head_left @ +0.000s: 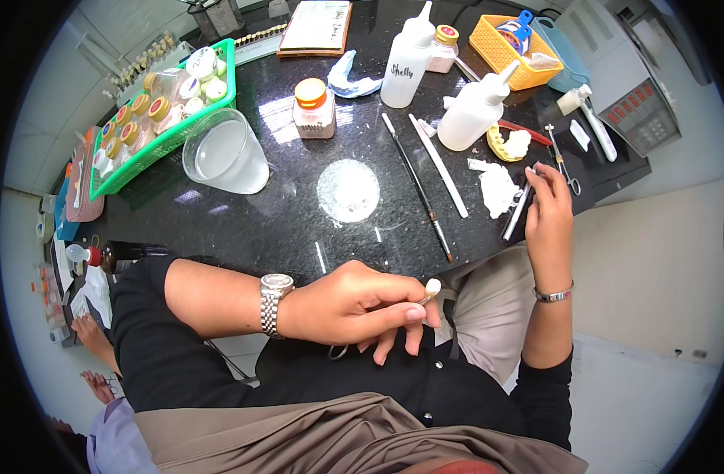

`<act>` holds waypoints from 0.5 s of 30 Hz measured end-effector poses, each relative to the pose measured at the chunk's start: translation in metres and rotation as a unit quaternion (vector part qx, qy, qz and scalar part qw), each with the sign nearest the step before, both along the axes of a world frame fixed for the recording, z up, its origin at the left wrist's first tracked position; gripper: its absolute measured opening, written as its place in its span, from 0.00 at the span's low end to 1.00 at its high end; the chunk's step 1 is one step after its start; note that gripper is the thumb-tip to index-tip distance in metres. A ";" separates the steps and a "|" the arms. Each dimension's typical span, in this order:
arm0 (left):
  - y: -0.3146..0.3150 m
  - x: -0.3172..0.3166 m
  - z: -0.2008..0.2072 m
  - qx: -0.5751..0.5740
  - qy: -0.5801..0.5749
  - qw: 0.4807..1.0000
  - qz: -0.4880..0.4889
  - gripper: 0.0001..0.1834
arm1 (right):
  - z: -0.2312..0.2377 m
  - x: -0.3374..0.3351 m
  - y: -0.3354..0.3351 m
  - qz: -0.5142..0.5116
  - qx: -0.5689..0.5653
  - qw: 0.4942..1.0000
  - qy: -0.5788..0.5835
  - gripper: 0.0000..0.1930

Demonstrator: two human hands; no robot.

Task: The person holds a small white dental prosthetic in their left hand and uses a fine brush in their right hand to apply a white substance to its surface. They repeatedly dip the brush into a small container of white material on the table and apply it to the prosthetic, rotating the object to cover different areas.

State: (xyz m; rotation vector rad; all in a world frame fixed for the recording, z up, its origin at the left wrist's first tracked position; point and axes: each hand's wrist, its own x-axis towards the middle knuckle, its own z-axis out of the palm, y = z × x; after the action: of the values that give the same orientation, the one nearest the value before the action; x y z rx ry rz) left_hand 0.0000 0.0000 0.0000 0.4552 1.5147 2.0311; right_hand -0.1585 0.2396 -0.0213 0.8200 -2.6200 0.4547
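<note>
My left hand (370, 308), with a watch on its wrist, is closed in front of my body around metal forceps. A ring handle (338, 352) shows below the palm, and a small cream tooth crown (432, 287) sits at the tip beyond my thumb. Most of the forceps is hidden by the hand. At the table's right edge, the fingers of my right hand (548, 207) are bent together at the upper end of a slim white-and-silver instrument (517, 213). Crumpled white tissue (497, 189) lies just left of it.
A thin brush (419, 186) and a white stick (439, 166) lie mid-table. Squeeze bottles (474, 110), a yellow dental cast (506, 147) and ring-handled forceps (563, 162) are at the right. A water cup (247, 162) and green basket (164, 130) stand left. Another person's hand (93, 336) is far left.
</note>
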 end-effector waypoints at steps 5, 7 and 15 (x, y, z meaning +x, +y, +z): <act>0.003 0.003 -0.002 0.007 -0.002 1.000 0.021 0.13 | 0.019 0.022 -0.003 -0.039 -0.109 0.993 0.027 0.04; 0.002 0.001 -0.002 0.002 -0.002 1.000 0.021 0.13 | 0.021 0.028 -0.001 -0.053 -0.140 0.986 0.079 0.05; 0.001 0.001 0.001 -0.018 -0.008 1.000 0.010 0.13 | 0.044 0.054 0.000 0.098 -0.250 0.963 0.008 0.17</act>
State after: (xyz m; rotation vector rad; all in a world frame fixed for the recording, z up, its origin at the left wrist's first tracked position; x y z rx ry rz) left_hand 0.0011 0.0013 0.0013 0.4098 1.5484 2.0156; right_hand -0.1049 0.2397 0.0225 0.8962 -2.2542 1.1024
